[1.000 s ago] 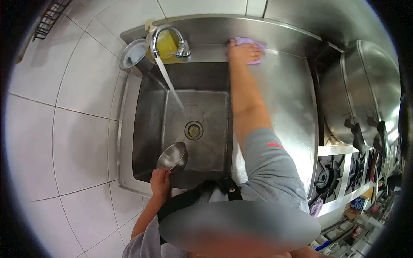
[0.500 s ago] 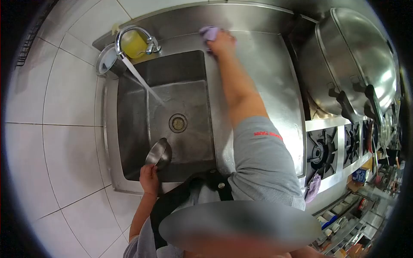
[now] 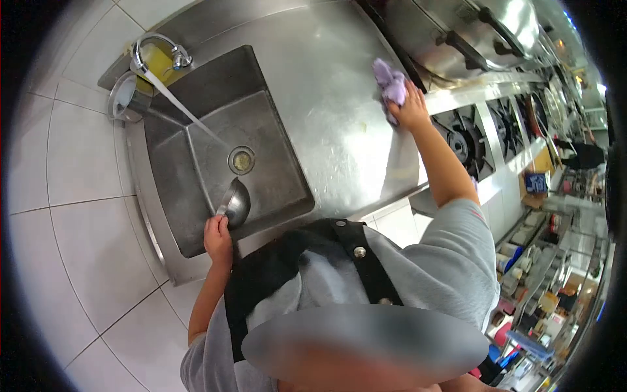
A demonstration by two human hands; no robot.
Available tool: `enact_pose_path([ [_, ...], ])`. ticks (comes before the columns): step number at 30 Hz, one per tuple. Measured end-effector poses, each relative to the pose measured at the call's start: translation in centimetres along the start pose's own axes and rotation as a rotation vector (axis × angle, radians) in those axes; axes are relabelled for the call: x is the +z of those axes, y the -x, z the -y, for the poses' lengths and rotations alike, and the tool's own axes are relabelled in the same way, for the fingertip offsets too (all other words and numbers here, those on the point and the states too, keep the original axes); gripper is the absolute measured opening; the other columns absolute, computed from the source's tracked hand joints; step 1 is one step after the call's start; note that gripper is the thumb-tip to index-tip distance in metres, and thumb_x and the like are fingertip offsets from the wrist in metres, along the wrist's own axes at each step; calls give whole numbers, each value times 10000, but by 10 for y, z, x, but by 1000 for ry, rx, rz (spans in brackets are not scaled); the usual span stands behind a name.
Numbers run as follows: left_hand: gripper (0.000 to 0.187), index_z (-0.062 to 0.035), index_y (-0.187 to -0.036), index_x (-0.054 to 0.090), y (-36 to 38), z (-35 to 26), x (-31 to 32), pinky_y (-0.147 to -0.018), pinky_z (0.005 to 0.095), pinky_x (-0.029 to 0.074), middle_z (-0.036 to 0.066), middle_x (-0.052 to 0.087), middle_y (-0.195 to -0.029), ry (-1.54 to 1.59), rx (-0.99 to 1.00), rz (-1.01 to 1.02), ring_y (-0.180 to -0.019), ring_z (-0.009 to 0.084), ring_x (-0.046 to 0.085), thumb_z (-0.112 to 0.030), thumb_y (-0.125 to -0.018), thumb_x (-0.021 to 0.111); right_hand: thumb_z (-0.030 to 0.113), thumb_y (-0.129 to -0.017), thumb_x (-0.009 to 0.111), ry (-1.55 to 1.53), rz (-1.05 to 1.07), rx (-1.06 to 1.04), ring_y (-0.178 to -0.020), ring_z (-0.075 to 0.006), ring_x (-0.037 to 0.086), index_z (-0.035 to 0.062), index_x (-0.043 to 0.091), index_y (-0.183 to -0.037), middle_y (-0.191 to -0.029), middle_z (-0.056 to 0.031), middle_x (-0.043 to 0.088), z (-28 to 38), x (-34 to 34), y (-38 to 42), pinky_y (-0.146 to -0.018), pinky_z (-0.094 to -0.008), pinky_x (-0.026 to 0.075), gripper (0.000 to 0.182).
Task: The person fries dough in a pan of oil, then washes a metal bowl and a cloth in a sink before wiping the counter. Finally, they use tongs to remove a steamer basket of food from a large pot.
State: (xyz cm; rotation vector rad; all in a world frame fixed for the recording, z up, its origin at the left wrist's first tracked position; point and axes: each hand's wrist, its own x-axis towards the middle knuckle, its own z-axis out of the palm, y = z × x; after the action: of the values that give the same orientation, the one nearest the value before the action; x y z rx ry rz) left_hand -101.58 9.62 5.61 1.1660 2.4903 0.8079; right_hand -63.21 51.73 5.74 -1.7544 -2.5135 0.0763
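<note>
My left hand [image 3: 218, 240] grips the rim of a small metal bowl [image 3: 236, 204], which is tilted on its side over the front of the steel sink [image 3: 261, 140]. Out on the steel counter, near its right edge, my right hand [image 3: 411, 108] presses on a crumpled purple cloth [image 3: 390, 85], its fingers closed against it. Water runs from the curved faucet [image 3: 154, 51] into the sink, close to the drain [image 3: 241, 160].
Behind the faucet stands a yellow container [image 3: 155, 62], with a metal container [image 3: 128, 98] beside it on the left. Gas burners [image 3: 460, 138] and a large steel pot [image 3: 450, 36] with black handles are on the right. Farther right, a person [image 3: 581, 153] is near crowded shelves.
My right hand and the cloth have moved from the back of the counter beside the sink to its right edge. The bowl has turned in my left hand. The view has shifted.
</note>
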Motion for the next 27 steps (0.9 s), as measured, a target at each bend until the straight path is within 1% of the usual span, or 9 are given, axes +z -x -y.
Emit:
enact_pose_path([
  [4, 191, -6, -914, 548, -5, 26, 8, -711, 307, 427, 73, 552, -817, 167, -24, 7, -751, 169, 519, -191, -879, 524, 468, -757, 513, 17, 13, 46, -1352, -233, 167, 14, 224, -1377, -1449, -130, 204, -27, -7, 109, -1100, -381, 115, 821],
  [10, 178, -17, -910, 569, -36, 32, -5, -582, 232, 398, -5, 531, -722, 662, -269, 83, -625, 74, 454, -190, -879, 547, 481, -721, 583, 106, 29, 364, -1296, -387, 225, -41, 295, -1325, -1391, -251, 244, 19, 7, 188, -1054, -497, 185, 849],
  [14, 185, -27, -923, 574, -53, 52, -13, -610, 225, 400, -18, 539, -749, 529, -82, -34, -658, 71, 461, -206, -886, 544, 494, -707, 592, -20, -63, 242, -1287, -449, 181, -8, 275, -1350, -1394, -282, 200, 128, 10, 215, -1005, -631, 97, 875],
  [16, 192, -46, -937, 570, -57, 44, -33, -634, 221, 412, -35, 543, -792, 495, -5, -73, -696, 66, 477, -229, -897, 529, 515, -728, 578, 20, -69, 96, -1288, -442, 182, -16, 297, -1335, -1381, -280, 221, 180, 14, 223, -1009, -625, 86, 854],
  [18, 211, -35, -955, 572, -59, 40, -49, -664, 227, 422, -15, 555, -807, 498, -34, -136, -721, 76, 498, -235, -894, 540, 406, -698, 620, -69, 7, -47, -1290, -447, 172, -6, 314, -1327, -1376, -280, 224, 229, 13, 231, -984, -663, 71, 811],
  [20, 213, -11, -944, 574, -62, 33, -61, -667, 226, 426, 5, 562, -777, 598, -46, -227, -705, 81, 504, -216, -884, 562, 267, -674, 629, -95, -22, -242, -1256, -410, 271, -8, 366, -1273, -1309, -280, 323, 269, 5, 237, -999, -598, 181, 710],
  [22, 217, -16, -964, 576, -65, 37, -70, -699, 241, 440, 21, 583, -827, 535, -29, -258, -748, 99, 533, -217, -886, 558, 176, -701, 610, -385, 234, -366, -1099, -381, 436, 20, 463, -1104, -1139, -226, 465, 293, 24, 231, -952, -509, 308, 457],
  [25, 217, -14, -967, 578, -67, 42, -77, -708, 246, 442, 28, 588, -839, 453, -5, -317, -754, 106, 538, -214, -884, 559, 63, -687, 602, -677, 31, -513, -952, -377, 491, 19, 474, -999, -951, -201, 509, 312, 34, 218, -871, -440, 387, 340],
  [27, 214, -13, -967, 578, -65, 42, -87, -711, 245, 440, 28, 588, -832, 421, 9, -338, -749, 106, 538, -210, -884, 559, 30, -686, 593, -876, -100, -366, -967, -388, 485, 6, 475, -1021, -990, -218, 508, 296, 19, 197, -867, -431, 398, 355],
])
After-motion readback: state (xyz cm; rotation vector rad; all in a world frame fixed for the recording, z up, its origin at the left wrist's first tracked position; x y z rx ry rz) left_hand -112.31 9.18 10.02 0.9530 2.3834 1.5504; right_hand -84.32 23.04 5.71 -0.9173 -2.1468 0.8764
